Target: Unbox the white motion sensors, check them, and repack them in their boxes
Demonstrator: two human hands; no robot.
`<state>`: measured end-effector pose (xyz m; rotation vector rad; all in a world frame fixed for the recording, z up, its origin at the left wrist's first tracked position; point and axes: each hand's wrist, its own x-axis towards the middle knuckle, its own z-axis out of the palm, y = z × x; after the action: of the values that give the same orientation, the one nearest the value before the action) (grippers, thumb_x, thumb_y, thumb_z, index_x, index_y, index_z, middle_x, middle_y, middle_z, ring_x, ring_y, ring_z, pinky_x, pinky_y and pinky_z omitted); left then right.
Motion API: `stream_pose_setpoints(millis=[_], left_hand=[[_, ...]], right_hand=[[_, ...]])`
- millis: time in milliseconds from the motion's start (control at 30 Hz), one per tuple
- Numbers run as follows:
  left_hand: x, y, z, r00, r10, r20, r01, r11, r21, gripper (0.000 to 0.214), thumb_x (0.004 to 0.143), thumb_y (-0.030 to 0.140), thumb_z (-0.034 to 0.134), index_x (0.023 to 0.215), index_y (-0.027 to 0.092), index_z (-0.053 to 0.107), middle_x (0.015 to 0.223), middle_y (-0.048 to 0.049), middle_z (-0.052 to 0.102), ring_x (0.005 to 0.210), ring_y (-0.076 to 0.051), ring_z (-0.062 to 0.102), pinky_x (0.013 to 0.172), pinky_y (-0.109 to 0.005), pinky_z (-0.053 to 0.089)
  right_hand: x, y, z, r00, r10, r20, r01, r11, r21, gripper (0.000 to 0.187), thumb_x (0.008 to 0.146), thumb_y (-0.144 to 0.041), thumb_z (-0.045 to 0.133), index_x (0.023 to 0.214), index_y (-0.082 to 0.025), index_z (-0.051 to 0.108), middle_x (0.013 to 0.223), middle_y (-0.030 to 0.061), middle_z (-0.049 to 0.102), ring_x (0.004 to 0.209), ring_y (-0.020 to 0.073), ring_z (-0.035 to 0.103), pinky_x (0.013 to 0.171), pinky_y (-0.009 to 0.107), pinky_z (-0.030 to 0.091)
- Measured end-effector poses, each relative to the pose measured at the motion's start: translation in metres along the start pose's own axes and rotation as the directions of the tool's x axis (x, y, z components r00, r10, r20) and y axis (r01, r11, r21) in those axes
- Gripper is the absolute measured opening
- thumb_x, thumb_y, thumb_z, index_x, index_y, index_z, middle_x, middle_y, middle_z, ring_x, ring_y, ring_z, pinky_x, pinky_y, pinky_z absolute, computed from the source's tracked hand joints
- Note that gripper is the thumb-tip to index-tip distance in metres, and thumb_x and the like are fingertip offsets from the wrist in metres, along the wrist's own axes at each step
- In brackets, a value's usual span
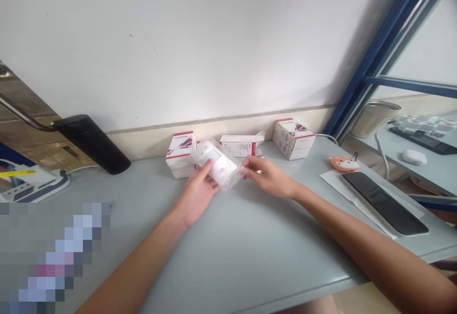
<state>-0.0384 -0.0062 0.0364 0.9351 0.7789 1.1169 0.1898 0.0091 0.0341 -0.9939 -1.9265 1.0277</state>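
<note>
A white plastic device [213, 156] with a pale rectangular window lies inside a clear plastic bag [233, 177], held above the desk. My left hand [199, 189] is closed around its lower left side, thumb on the front face. At the bag's right end, my right hand [268, 176] pinches the crinkled plastic between thumb and fingers. Just behind the hands are a white and red box [179, 154] on the left and a flat-lying white and red carton [238, 146] with its end flap open. The bag partly covers both.
Several white and red boxes [293, 139] stand stacked by the wall. To the right are a smartphone [383, 202] on white paper [330, 178] and an orange animal-shaped case [344, 163]. A black lamp head [93, 143] and a power strip [35, 185] occupy the left of the grey desk [221, 247].
</note>
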Motion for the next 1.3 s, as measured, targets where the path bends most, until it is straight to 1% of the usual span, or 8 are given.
stream_pose_setpoints(millis=[167,400,533,767,967,1067,1233,1300], left_hand=[[-0.001,0.002,0.002,0.999,-0.037,0.022,0.038,0.995,-0.093,0.047,0.100,0.045,0.065,0.143,0.027,0.060,0.158,-0.0062,0.056,0.150,-0.029,0.049,0.119,-0.045,0.051],[0.001,-0.002,-0.003,0.999,0.014,-0.039,-0.015,0.999,-0.030,0.041,0.098,0.037,0.068,0.137,0.024,0.065,0.148,-0.0085,0.065,0.145,-0.029,0.055,0.121,-0.046,0.047],[-0.001,-0.004,-0.002,1.000,0.001,-0.006,0.000,0.999,0.048,0.040,0.097,0.041,0.069,0.130,0.018,0.069,0.143,-0.0133,0.067,0.138,-0.033,0.059,0.113,-0.049,0.053],[0.001,0.003,0.001,1.000,0.009,-0.011,-0.010,1.000,-0.021,0.046,0.098,0.036,0.070,0.141,0.025,0.060,0.154,-0.0097,0.060,0.146,-0.029,0.053,0.119,-0.047,0.049],[-0.005,0.009,0.003,0.987,0.156,-0.030,-0.148,0.972,0.184,0.093,0.088,0.029,0.082,0.160,0.045,0.025,0.154,-0.0061,0.058,0.135,-0.027,0.063,0.116,-0.050,0.051],[-0.006,0.002,-0.001,0.973,0.230,0.026,-0.220,0.882,0.417,0.111,0.081,0.025,0.087,0.161,0.053,0.015,0.162,-0.0061,0.045,0.133,-0.027,0.063,0.115,-0.050,0.051],[-0.002,-0.010,-0.012,0.875,0.465,0.136,-0.372,0.463,0.805,0.058,0.096,0.030,0.068,0.150,0.042,0.051,0.157,-0.0083,0.038,0.152,-0.032,0.040,0.121,-0.051,0.044],[-0.001,-0.011,-0.015,0.864,0.485,0.139,-0.353,0.385,0.853,0.049,0.097,0.034,0.067,0.144,0.041,0.058,0.158,-0.0075,0.034,0.153,-0.033,0.037,0.118,-0.049,0.048]], right_hand=[[0.001,-0.004,0.000,0.990,0.043,-0.137,-0.014,0.979,0.205,0.017,0.101,-0.038,0.055,0.110,-0.025,0.060,0.093,0.0012,0.066,0.086,0.0188,0.065,0.085,0.038,0.052],[-0.005,0.000,0.035,0.974,0.205,0.097,-0.225,0.814,0.535,0.062,0.097,-0.058,0.065,0.144,-0.032,0.034,0.122,0.0054,0.063,0.095,0.0206,0.075,0.091,0.043,0.062],[-0.004,0.002,0.052,0.977,0.209,-0.025,-0.151,0.780,0.607,0.059,0.088,-0.058,0.078,0.127,-0.026,0.046,0.114,0.0038,0.065,0.080,0.0168,0.075,0.085,0.041,0.063],[0.001,0.003,0.036,0.958,0.216,-0.191,-0.044,0.764,0.643,0.044,0.084,-0.057,0.081,0.085,-0.022,0.055,0.082,-0.0002,0.067,0.073,0.0148,0.066,0.075,0.036,0.060],[0.002,-0.001,0.028,0.919,0.262,-0.294,0.012,0.727,0.687,0.044,0.076,-0.052,0.087,0.081,-0.022,0.055,0.090,-0.0013,0.066,0.077,0.0133,0.063,0.083,0.036,0.057],[0.002,-0.006,0.022,0.912,0.286,-0.292,0.004,0.708,0.706,0.043,0.074,-0.049,0.088,0.080,-0.022,0.055,0.087,-0.0014,0.064,0.076,0.0131,0.060,0.083,0.035,0.054],[0.002,-0.010,0.010,0.901,0.298,-0.315,-0.010,0.740,0.673,0.041,0.072,-0.049,0.087,0.083,-0.022,0.058,0.084,-0.0009,0.065,0.071,0.0133,0.055,0.077,0.034,0.050],[0.003,-0.009,0.008,0.876,0.288,-0.386,0.009,0.791,0.612,0.039,0.073,-0.050,0.085,0.086,-0.022,0.062,0.084,0.0000,0.065,0.070,0.0139,0.054,0.073,0.033,0.049]])
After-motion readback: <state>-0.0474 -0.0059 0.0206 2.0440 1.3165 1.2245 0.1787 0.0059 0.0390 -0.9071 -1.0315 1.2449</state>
